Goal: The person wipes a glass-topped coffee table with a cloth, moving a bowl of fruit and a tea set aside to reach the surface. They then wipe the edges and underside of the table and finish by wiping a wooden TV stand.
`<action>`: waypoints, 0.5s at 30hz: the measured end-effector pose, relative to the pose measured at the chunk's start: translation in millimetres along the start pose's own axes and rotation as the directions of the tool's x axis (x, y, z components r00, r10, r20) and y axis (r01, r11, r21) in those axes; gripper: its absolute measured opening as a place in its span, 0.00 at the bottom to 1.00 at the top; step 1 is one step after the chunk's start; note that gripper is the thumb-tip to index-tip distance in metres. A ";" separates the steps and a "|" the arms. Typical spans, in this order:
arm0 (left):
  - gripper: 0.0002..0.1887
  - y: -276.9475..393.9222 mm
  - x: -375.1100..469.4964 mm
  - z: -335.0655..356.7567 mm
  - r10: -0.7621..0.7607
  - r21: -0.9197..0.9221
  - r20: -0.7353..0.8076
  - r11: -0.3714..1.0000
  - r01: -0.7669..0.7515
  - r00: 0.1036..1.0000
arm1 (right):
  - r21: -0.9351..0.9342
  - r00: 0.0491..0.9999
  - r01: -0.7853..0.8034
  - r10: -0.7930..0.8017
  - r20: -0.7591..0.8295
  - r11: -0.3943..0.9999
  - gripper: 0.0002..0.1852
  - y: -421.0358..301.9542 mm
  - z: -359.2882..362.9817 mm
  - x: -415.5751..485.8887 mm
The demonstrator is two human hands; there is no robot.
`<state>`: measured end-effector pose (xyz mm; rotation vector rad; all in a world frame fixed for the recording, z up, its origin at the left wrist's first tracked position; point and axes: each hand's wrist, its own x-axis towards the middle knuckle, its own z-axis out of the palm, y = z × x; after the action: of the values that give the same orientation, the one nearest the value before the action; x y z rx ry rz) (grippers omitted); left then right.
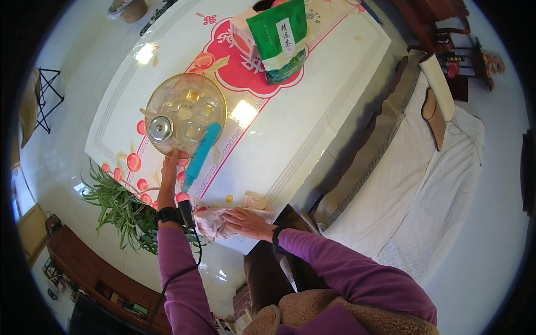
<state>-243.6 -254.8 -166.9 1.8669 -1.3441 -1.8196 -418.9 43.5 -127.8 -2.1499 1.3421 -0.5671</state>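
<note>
My left hand (169, 167) reaches to the near rim of a round glass tray (222, 94), its fingertips touching or close to the edge; its grip is partly hidden. On the tray stand several clear glass cups (206, 109) and a glass teapot with a metal lid (160, 127). A blue-green tube-like packet (203, 155) lies slanting from the tray's rim towards me. My right hand (245, 224) rests flat on a crumpled pale cloth (211, 222) at the table's near corner, fingers slightly spread. Another beige folded cloth piece (256, 202) lies just beyond it.
A green tea bag (278, 42) and a pink box (243, 33) stand farther back on the patterned table (331, 83). A leafy potted plant (119, 205) is beside the near left edge. At the right is a covered sofa (398, 188). A cable runs along my left arm.
</note>
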 end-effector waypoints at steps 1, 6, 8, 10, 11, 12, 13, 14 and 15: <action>0.31 -5.0 2.5 -1.3 -0.031 0.015 0.011 0.999 0.031 0.999 | -0.012 0.999 0.048 -0.048 -0.019 0.999 0.19 2.1 -0.3 -3.7; 0.33 -20.0 2.5 -7.2 0.046 -0.083 0.104 0.996 -0.038 0.993 | 0.489 0.949 -0.311 0.299 0.104 0.815 0.18 64.2 -77.5 -2.1; 0.34 -17.7 -23.7 -10.0 0.106 -0.146 0.093 0.985 -0.092 0.990 | 0.422 0.871 -0.406 0.483 -0.092 0.811 0.14 98.4 -129.5 -1.3; 0.35 -7.7 -63.5 -18.4 0.002 -0.107 -0.030 0.994 -0.006 1.000 | 0.311 0.838 -0.380 0.467 -0.284 0.871 0.10 148.0 -178.2 -5.4; 0.35 0.7 -80.7 -23.7 -0.008 -0.133 -0.081 0.991 -0.003 0.997 | 0.185 0.750 -0.475 0.506 -0.426 0.860 0.13 170.2 -194.8 -12.5; 0.35 10.0 -97.4 -28.3 -0.003 -0.110 -0.176 0.994 -0.017 0.984 | 0.083 0.663 -0.613 0.568 -0.488 0.786 0.17 196.0 -207.2 -19.7; 0.34 20.9 -111.9 -32.5 -0.021 -0.133 -0.270 0.991 -0.016 0.963 | 0.054 0.483 -0.797 0.687 -0.543 0.602 0.25 227.7 -210.3 -17.7; 0.33 35.1 -123.9 -36.5 -0.070 -0.155 -0.374 0.988 0.012 0.925 | 0.016 0.417 -0.848 0.685 -0.597 0.529 0.31 254.8 -217.5 -26.6; 0.30 51.7 -133.7 -35.9 0.021 -0.113 -0.409 0.991 -0.073 0.912 | 0.004 0.387 -0.859 0.654 -0.650 0.512 0.32 289.3 -227.2 -28.2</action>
<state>-211.8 -205.1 -31.5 1.9827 -1.0870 -1.3510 -764.6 -84.9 -140.1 -1.2356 2.7499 -0.6250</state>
